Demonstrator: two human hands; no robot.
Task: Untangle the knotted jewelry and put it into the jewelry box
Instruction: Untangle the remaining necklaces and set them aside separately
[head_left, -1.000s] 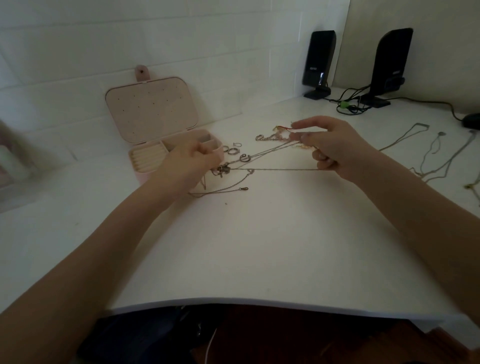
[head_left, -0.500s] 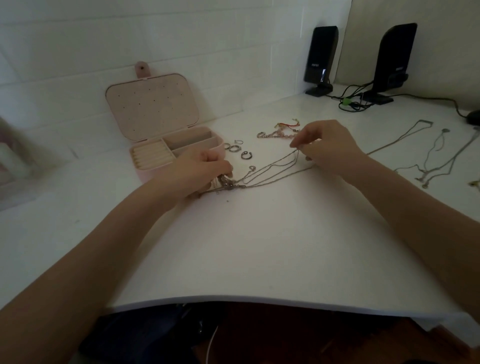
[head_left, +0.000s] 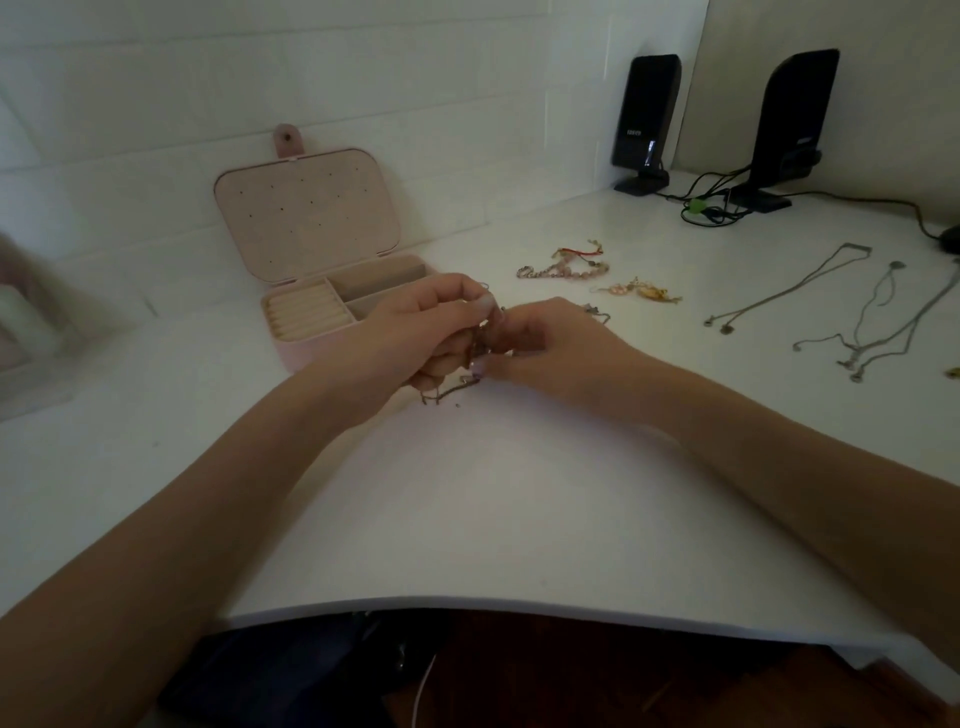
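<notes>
Your left hand (head_left: 415, 332) and right hand (head_left: 545, 343) meet just in front of the open jewelry box (head_left: 332, 291), both pinching the knotted chains (head_left: 480, 343), whose loose end trails onto the desk (head_left: 493, 493).

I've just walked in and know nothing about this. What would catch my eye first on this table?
Two bare hands meet at the middle of the white table: the left hand and the right hand both pinch a knotted chain. Just behind the left hand stands an open pink jewelry box, its lid upright. Thin necklaces lie spread out at the right, with two black speakers by the wall.
</notes>
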